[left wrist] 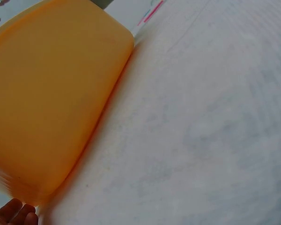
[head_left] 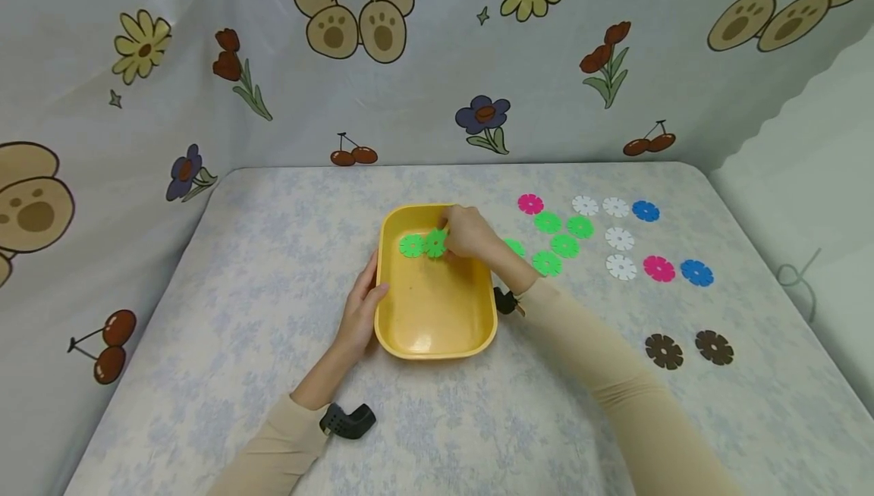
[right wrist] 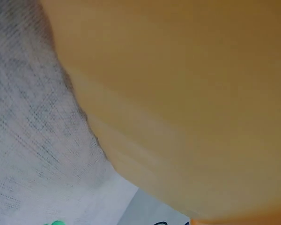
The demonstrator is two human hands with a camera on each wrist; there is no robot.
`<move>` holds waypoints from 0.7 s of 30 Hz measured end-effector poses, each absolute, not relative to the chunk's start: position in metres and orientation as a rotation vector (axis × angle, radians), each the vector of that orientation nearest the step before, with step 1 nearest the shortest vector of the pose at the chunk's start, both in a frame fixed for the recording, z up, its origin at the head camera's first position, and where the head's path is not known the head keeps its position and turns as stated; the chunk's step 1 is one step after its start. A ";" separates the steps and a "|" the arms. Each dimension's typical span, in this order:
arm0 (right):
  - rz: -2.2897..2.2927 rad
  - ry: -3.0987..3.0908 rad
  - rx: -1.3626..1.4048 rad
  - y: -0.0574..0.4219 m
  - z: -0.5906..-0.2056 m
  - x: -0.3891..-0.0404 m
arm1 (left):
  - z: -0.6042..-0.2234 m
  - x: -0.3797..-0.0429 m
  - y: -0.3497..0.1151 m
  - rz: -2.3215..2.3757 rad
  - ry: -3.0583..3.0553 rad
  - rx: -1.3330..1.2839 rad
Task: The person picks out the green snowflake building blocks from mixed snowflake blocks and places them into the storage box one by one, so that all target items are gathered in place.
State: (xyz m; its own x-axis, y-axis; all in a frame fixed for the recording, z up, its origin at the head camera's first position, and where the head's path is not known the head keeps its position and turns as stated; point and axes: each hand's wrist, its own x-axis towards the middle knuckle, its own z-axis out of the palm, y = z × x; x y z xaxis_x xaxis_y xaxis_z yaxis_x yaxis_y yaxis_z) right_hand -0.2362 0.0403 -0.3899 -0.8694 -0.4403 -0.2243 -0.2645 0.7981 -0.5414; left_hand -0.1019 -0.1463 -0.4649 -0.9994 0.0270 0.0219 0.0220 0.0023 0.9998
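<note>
A yellow plastic tray sits on the table, its outer wall filling much of both wrist views. My left hand grips the tray's left side, thumb at the rim and fingers along the outside. Over the far right part of the tray, my right hand reaches in with curled fingers and pinches a notched green disc. Beside that disc, a second green disc lies on the tray floor. The right hand's fingertips are partly hidden behind the hand. In the left wrist view, fingertips show by the tray's lower corner.
Right of the tray lie several green discs, several white discs, two pink ones and two blue ones. Two brown discs lie nearer the front. A patterned cloth hangs behind the table.
</note>
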 end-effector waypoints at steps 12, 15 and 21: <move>-0.966 2.335 -0.469 0.033 -0.409 -0.224 | -0.466 -0.102 -0.146 2.217 2.210 0.041; -1.019 2.299 -0.438 0.031 -0.412 -0.224 | -0.466 -0.103 -0.147 2.213 2.214 0.021; -1.082 2.263 -0.404 0.029 -0.415 -0.223 | -0.465 -0.103 -0.146 2.222 2.209 0.028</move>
State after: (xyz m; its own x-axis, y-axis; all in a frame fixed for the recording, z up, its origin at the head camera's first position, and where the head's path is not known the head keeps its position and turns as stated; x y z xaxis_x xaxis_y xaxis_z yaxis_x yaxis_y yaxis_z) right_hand -0.2227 0.0288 -0.4150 -0.7785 -0.4992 -0.3804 -0.0173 0.6230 -0.7821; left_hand -0.1027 -0.1462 -0.4652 -0.9998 0.0187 0.0065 0.0064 -0.0061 1.0000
